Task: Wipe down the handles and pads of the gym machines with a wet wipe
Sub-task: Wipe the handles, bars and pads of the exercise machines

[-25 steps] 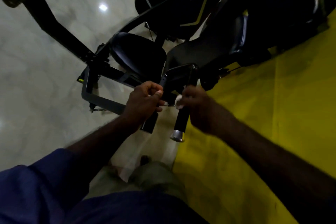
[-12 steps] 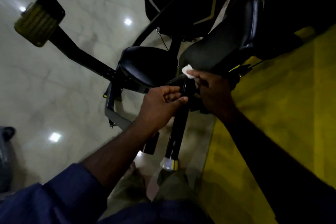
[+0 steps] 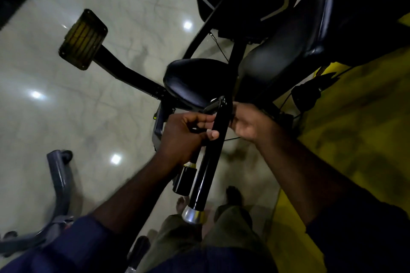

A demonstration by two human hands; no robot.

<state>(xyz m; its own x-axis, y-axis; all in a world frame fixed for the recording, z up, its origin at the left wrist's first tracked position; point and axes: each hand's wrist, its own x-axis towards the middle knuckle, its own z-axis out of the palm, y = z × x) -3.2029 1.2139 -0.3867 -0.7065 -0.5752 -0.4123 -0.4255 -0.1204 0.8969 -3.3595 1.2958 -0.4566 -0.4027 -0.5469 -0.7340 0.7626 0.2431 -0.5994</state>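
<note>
Looking straight down on a black gym machine (image 3: 244,6) from a standing position. Gripping the short handle (image 3: 185,176) with the left hand (image 3: 184,137), fingers curled round its upper part, leaving only the lower end and its gold ring showing below the fist. Resting that thumb tip against the long handle (image 3: 207,168) just beside it. Closing the right hand (image 3: 250,122) on the other side of the long handle near its top bend, fingers curled in toward the bar and hidden behind it.

Hard to make out the wet wipe (image 3: 213,100) in this dim, blurred view: perhaps the small pale scrap at the top bend of the long handle, just above both hands.

From that bend, down along the black bar to a chrome cap (image 3: 193,216) close to the olive trousers (image 3: 177,235).

Beyond the hands, a round seat pad (image 3: 197,82). To its right, a longer back pad (image 3: 284,51), tilted.

Off to the left, on a black arm, a ribbed yellow foot plate (image 3: 83,39) over the pale marble floor (image 3: 66,117), with lights mirrored in the floor. On the right, yellow flooring (image 3: 355,139). At lower left, a curved grey frame (image 3: 60,184). Below the handles, bare feet (image 3: 233,194) on the floor. On the left arm, a blue sleeve (image 3: 66,246).
</note>
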